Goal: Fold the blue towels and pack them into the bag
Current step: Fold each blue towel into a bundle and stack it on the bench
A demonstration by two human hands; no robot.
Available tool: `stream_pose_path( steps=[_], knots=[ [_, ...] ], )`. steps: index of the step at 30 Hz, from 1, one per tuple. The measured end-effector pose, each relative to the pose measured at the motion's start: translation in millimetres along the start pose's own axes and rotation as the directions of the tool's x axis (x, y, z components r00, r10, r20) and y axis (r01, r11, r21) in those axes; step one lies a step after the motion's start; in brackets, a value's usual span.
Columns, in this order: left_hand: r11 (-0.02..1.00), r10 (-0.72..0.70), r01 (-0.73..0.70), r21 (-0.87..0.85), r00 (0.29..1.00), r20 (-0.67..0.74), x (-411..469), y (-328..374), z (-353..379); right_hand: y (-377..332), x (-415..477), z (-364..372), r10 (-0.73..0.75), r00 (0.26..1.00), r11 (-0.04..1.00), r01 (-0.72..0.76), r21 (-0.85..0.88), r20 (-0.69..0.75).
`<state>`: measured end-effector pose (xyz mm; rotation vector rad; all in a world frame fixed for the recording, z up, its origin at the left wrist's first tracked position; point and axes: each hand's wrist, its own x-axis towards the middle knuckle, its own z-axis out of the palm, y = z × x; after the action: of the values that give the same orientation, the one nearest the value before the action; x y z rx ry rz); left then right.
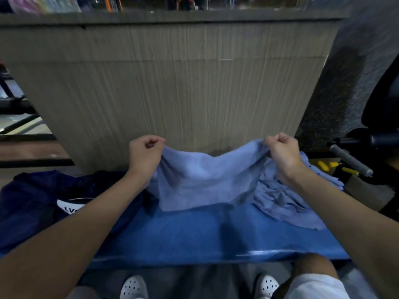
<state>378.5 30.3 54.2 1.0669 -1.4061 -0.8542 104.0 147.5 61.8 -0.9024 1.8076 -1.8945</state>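
Observation:
A light blue towel [205, 180] hangs spread between my two hands above the blue table [194, 236]. My left hand [144, 154] pinches its upper left corner. My right hand [282, 154] pinches its upper right corner. The towel sags in the middle and its lower edge rests on the table. A rumpled pile of more light blue towels [287, 203] lies on the right side of the table, under my right forearm. A dark navy bag [36, 203] with a white label lies slumped at the left end of the table.
A tall beige counter wall [172, 83] rises right behind the table. A black chair with a grey lever [349, 158] stands at the right. Dark shelving sits at the far left. My white shoes [133, 288] show below the table's front edge.

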Motion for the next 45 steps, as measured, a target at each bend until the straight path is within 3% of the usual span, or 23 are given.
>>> stream_pose_path(
  steps=[4, 8, 12, 16, 19, 23, 27, 33, 42, 45],
  knots=[
    [1.000, -0.026, 0.026, 0.004, 0.999, -0.021, -9.4, -11.7, -10.5, 7.9, -8.7, -11.4, 0.059, 0.998, 0.998, -0.059, 0.034, -0.005],
    [0.980, -0.142, 0.128, 0.149, 0.986, 0.082, -42.0, -65.8, -13.4, 63.7, -26.9, -18.0, 0.250, 0.963, 0.958, -0.231, -0.169, 0.103],
    [0.937, -0.262, 0.214, 0.275, 0.953, 0.152, -71.8, -114.5, -12.5, 118.4, -50.2, -23.6, 0.399, 0.898, 0.907, -0.355, -0.228, 0.188],
    [0.876, -0.422, 0.349, 0.333, 0.889, 0.179, -81.6, -140.3, -10.5, 148.9, -60.8, -26.1, 0.461, 0.862, 0.868, -0.388, -0.310, 0.211],
    [0.802, -0.573, 0.494, 0.335, 0.795, 0.200, -83.4, -145.6, -7.2, 160.5, -61.2, -25.6, 0.481, 0.850, 0.847, -0.386, -0.366, 0.216],
    [0.708, -0.673, 0.549, 0.444, 0.714, 0.191, -83.2, -159.5, -5.7, 166.4, -60.6, -21.9, 0.540, 0.807, 0.835, -0.478, -0.272, 0.239],
    [0.660, -0.708, 0.509, 0.552, 0.667, 0.232, -87.7, -169.0, -0.3, 173.8, -61.3, -22.4, 0.534, 0.788, 0.833, -0.429, -0.349, 0.307],
    [0.656, -0.658, 0.389, 0.647, 0.714, 0.238, -92.1, -170.0, 17.7, 172.9, -69.8, -23.2, 0.486, 0.814, 0.856, -0.369, -0.363, 0.319],
    [0.514, -0.682, 0.263, 0.816, 0.703, 0.202, -93.0, -182.3, 34.1, 160.1, -75.0, -22.8, 0.473, 0.822, 0.870, -0.378, -0.317, 0.317],
    [0.457, -0.675, 0.158, 0.875, 0.702, 0.226, -98.9, -168.5, 36.1, 158.3, -76.0, -22.5, 0.467, 0.829, 0.873, -0.377, -0.308, 0.308]
  ],
)
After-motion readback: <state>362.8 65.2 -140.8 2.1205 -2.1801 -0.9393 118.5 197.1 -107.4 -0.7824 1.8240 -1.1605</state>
